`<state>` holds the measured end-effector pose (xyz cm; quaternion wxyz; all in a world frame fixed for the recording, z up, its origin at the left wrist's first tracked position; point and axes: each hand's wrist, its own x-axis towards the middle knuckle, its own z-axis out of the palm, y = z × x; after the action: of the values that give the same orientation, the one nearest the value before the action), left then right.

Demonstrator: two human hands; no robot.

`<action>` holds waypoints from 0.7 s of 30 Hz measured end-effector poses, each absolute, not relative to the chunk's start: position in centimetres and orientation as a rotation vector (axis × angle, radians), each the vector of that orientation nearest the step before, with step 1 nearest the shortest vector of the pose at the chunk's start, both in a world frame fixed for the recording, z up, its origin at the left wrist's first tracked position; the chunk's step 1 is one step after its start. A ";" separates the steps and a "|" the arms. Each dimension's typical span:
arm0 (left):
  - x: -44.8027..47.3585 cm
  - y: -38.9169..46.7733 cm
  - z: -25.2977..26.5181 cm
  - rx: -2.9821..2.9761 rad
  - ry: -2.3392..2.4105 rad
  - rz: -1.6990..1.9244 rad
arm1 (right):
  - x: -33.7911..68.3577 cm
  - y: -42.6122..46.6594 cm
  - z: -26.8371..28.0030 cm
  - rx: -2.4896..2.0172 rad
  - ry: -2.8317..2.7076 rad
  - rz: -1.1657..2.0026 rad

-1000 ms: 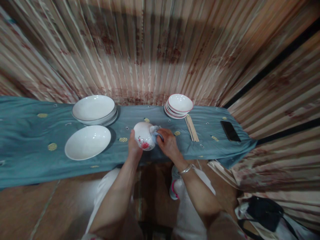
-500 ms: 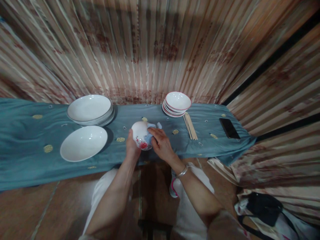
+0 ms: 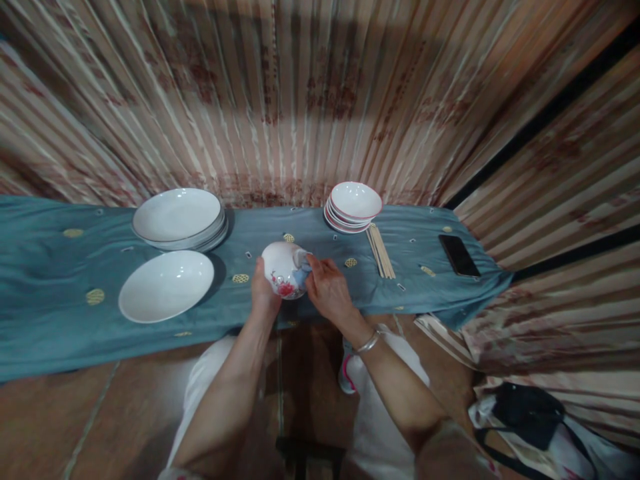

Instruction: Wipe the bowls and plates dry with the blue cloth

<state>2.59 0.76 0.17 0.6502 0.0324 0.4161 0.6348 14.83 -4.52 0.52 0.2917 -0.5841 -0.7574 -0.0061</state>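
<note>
A white bowl with a red flower print (image 3: 281, 263) is held over the near edge of the table, its outside turned up towards me. My left hand (image 3: 263, 288) grips it from the left, thumb along its side. On the bowl's right side, my right hand (image 3: 327, 287) presses a light blue cloth (image 3: 301, 272) against it, fingers closed on the cloth. Part of the cloth is hidden under those fingers. Beyond my right hand stands a stack of small red-rimmed bowls (image 3: 354, 203).
At the left are a stack of large white plates (image 3: 177, 217) and a single white dish (image 3: 167, 287). Several wooden chopsticks (image 3: 381, 253) and a black phone (image 3: 459, 255) lie at the right on the blue-green tablecloth (image 3: 50, 267). A pleated curtain (image 3: 300, 100) hangs behind the table.
My right hand and the cloth have shifted slightly right along the bowl, and the fingers are more bent. My left hand keeps its hold on the bowl.
</note>
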 end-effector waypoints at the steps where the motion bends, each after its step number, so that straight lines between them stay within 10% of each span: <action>1: 2.6 0.8 0.2 0.072 0.950 1.442 | 14.9 -4.6 0.5 -1.566 -2.006 -0.008; 21: 2.3 1.1 -1.9 0.203 0.911 1.403 | 14.7 -4.3 -0.2 -1.385 -1.916 0.076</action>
<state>2.31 1.06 -1.92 0.6655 0.0901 0.4037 0.6213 14.70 -4.32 -0.25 0.3783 -0.5419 -0.7499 0.0296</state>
